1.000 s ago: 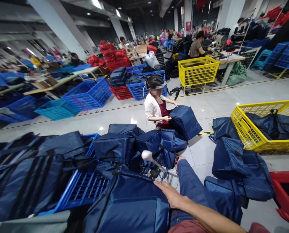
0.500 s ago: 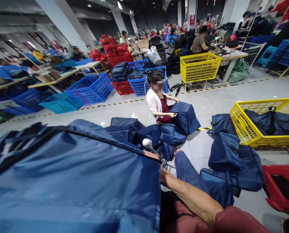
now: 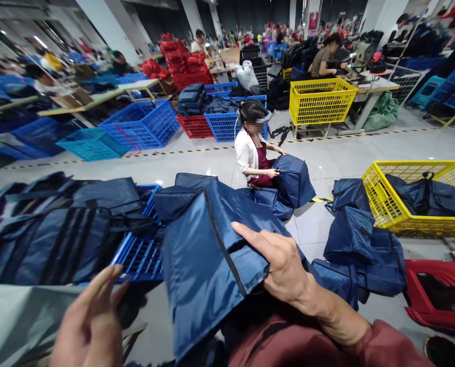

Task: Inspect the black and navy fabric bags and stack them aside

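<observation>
My right hand [image 3: 284, 267] grips the right edge of a navy blue fabric bag [image 3: 208, 260] that stands tilted in front of me, thumb along its top, fingers curled behind the cloth. My left hand [image 3: 91, 326] hovers at the lower left with its fingers spread, holding nothing, a short way left of the bag. A black seam runs diagonally down the bag's face.
A blue crate [image 3: 139, 255] piled with more navy bags [image 3: 51, 234] sits to my left. A seated person [image 3: 256, 153] handles a bag ahead. Loose navy bags [image 3: 360, 250] lie on the floor right, beside a yellow basket [image 3: 406, 219] and a red crate [image 3: 437, 298].
The bag filled the left of the view half a second ago; now it has swung down and turned on edge in my right hand. My left hand has come into view, open.
</observation>
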The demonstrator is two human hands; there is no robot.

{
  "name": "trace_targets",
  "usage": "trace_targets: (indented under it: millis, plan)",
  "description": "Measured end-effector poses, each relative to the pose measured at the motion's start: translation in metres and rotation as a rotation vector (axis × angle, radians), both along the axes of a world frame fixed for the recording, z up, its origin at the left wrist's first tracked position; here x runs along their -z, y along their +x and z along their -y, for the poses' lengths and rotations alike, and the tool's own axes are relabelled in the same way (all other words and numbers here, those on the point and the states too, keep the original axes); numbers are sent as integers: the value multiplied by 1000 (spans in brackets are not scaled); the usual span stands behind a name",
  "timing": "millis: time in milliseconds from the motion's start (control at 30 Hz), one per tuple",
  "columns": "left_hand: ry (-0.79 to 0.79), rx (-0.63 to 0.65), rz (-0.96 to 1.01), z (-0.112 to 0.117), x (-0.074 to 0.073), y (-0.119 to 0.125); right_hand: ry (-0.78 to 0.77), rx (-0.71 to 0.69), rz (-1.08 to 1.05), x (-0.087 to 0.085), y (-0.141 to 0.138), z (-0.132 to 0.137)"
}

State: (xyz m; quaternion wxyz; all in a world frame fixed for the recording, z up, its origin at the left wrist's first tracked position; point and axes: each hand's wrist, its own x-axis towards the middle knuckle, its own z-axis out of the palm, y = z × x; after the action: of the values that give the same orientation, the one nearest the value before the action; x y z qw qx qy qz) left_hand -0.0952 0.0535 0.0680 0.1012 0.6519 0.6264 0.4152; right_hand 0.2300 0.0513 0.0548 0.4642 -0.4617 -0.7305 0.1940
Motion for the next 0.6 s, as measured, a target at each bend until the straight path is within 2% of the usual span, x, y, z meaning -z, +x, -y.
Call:
trace_targets:
  millis: [67, 133, 200, 300, 367, 467, 600]
  plan:
    - [20, 137, -53, 24, 16, 21, -33, 24, 51, 12, -6, -2]
    - [113, 218, -250, 36, 38, 47, -48, 20, 108, 23, -11, -1]
    - [175, 285, -396, 35, 63, 71, -43, -12, 184, 29, -11, 5]
    - [126, 440, -397, 25, 92, 100, 3, -44, 321, 31, 5, 15]
    - [115, 523, -374, 21, 97, 112, 25, -39, 371, 31, 25, 21]
    - [145, 637, -378, 13, 90, 128, -2, 60, 290, 42, 54, 31]
    - [94, 785, -380, -7, 74, 163, 26, 482, 106, 81, 68, 46]
